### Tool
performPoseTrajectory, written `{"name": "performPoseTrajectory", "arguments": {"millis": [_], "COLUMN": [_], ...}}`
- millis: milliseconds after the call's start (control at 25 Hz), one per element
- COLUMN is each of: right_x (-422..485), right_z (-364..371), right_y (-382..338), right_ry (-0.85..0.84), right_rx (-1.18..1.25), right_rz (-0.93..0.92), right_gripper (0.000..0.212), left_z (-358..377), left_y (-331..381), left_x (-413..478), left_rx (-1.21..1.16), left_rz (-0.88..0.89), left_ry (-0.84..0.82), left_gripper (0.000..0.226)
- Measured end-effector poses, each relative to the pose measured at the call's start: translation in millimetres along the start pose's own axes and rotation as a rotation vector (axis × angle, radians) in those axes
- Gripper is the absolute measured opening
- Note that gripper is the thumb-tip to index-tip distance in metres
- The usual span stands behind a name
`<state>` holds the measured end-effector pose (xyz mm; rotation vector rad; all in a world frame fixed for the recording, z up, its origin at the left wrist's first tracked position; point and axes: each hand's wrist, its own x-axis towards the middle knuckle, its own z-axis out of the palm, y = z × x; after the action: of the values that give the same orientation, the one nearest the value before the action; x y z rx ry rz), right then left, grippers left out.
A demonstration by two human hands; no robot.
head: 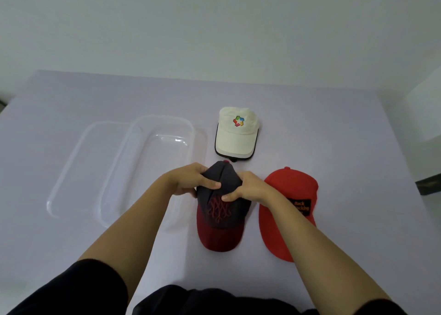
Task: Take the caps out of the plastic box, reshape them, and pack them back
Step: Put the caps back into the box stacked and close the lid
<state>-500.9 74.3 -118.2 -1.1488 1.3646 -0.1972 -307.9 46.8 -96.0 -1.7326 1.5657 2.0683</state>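
Both hands pinch the dark cap's crown, our left hand (191, 179) and right hand (248, 187) gripping opposite sides of the dark cap (220, 215) on the tabletop (334, 123), likely to restore its dome. Beside it, the plastic box (152, 166) sits empty, awaiting repacking.

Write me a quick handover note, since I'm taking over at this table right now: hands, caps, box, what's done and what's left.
Left hand grips the crown of the dark cap from the left.
Right hand grips the same crown from the right; the cap rests on the table, brim toward you.
Red cap lies just right of it; white cap lies farther back.
Plastic box, on the left, holds nothing.
Done: all three caps are out.
Left: finish shaping the dark cap, check the other two, pack all three back.
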Motion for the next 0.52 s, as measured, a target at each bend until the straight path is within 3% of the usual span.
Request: {"name": "performPoseTrajectory", "arguments": {"millis": [200,520], "right_x": [-21.7,-43.8], "right_z": [-12.1,-28.3], "right_y": [-17.0,-53.9], "right_ry": [-0.101,-0.122], "right_rx": [0.221,0.073], "right_rz": [-0.189,-0.344], "right_gripper": [0.048,0.048], "left_z": [-11.4,-31.1], "left_y": [29.4,39.5], "left_x": [-24.2,-64.3], "left_rx": [-0.02,-0.014], "left_rz": [0.142,0.295], "left_ry": [-0.012,-0.109], "left_gripper": [0.03,0.033]}}
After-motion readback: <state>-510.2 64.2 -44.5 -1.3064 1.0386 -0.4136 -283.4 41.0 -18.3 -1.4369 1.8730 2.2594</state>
